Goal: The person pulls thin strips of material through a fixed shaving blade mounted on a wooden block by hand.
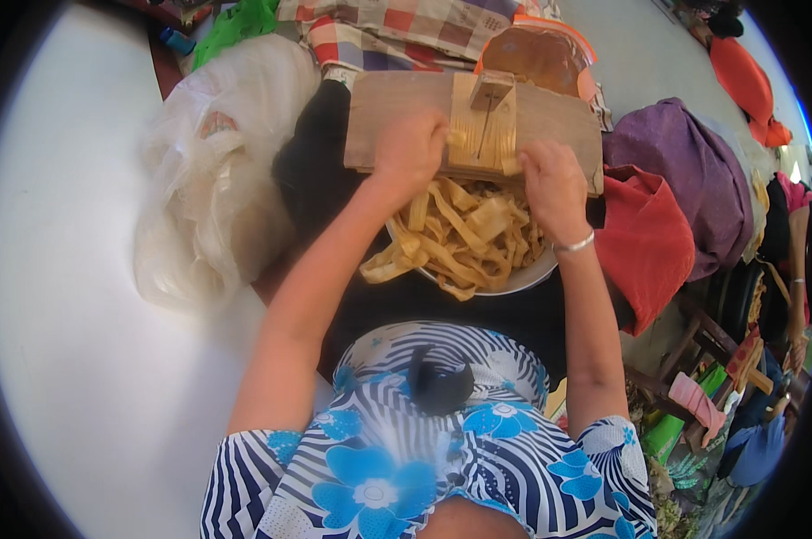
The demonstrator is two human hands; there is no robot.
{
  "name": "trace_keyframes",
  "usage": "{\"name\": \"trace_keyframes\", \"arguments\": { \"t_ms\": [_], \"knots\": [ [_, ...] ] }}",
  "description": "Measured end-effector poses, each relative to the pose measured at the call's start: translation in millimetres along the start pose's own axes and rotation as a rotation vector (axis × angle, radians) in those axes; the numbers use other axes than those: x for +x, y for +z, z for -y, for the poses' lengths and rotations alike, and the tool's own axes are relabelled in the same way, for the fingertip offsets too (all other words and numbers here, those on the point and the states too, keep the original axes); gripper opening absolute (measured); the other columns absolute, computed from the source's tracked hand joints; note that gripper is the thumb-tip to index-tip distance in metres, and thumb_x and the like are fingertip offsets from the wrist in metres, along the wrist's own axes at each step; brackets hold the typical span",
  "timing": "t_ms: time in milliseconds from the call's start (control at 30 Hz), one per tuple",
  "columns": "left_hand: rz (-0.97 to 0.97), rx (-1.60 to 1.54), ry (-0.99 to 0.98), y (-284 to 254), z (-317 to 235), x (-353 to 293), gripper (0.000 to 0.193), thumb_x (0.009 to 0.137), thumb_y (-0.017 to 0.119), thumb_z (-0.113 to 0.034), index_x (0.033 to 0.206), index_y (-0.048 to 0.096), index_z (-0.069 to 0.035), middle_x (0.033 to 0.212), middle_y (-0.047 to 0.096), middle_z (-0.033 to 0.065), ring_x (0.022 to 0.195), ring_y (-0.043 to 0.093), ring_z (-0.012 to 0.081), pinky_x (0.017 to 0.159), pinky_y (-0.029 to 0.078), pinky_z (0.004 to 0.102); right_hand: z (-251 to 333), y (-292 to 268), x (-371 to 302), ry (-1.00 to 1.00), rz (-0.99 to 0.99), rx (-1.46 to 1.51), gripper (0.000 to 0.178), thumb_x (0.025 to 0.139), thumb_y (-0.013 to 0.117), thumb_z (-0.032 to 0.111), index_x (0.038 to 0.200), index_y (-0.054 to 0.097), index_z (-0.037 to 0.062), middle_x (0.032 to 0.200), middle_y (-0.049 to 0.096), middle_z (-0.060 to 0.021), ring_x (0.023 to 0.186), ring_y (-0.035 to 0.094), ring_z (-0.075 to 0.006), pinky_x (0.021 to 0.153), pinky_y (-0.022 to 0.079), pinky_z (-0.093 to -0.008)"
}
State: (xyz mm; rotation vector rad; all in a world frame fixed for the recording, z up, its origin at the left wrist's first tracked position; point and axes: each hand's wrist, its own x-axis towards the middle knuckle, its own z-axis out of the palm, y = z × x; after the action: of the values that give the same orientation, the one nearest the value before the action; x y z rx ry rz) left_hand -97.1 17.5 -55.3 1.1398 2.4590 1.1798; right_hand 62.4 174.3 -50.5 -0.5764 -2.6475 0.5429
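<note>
My left hand (413, 148) is closed, with a short end of a flat yellow-brown strip (457, 138) poking out at its fingertips. It is over a wooden board (377, 101) in front of me. On the board's right side my right hand (554, 184), with a silvery bracelet at the wrist, pinches a similar pale strip end (512, 166). Between the hands, a lighter wooden plank with a raised block (493, 88) carries a thin dark metal rod or blade. Whether one strip joins both hands, I cannot tell. Below lies a heap of curled strips (460, 234) in a white bowl (527, 277).
A bulging translucent plastic bag (217, 180) stands at left. An orange-rimmed bag (541, 58) and checked cloth (388, 36) lie beyond the board. Red cloth (644, 238) and a purple bundle (684, 180) sit at right. Another person's arm (797, 269) shows at far right.
</note>
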Motion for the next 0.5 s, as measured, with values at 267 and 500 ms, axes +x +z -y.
{"name": "trace_keyframes", "arguments": {
  "t_ms": [267, 500],
  "knots": [
    [0.333, -1.198, -0.589, 25.4, -69.1, -73.0, 0.013, 0.097, 0.048, -0.014, 0.100, 0.057, -0.004, 0.064, 0.055, 0.0034, 0.047, 0.049, 0.0098, 0.043, 0.039, 0.0229, 57.6, -27.6, -25.8, -0.143, -0.112, 0.211, 0.006, 0.085, 0.063, 0.010, 0.083, 0.063, 0.0036, 0.075, 0.061, -0.0149, 0.070, 0.060, -0.0319, 0.062, 0.046, -0.0390],
    [0.401, -0.578, 0.245, -45.7, -80.9, -79.4, 0.019, 0.092, 0.055, -0.016, 0.103, 0.062, -0.002, 0.072, 0.063, 0.0096, 0.061, 0.061, 0.0177, 0.059, 0.048, 0.0325, 54.5, -86.2, -47.4, -0.094, 0.302, 0.415, 0.011, 0.083, 0.065, 0.008, 0.075, 0.064, -0.0003, 0.061, 0.057, -0.0137, 0.049, 0.055, -0.0239, 0.049, 0.043, -0.0342]
  ]
}}
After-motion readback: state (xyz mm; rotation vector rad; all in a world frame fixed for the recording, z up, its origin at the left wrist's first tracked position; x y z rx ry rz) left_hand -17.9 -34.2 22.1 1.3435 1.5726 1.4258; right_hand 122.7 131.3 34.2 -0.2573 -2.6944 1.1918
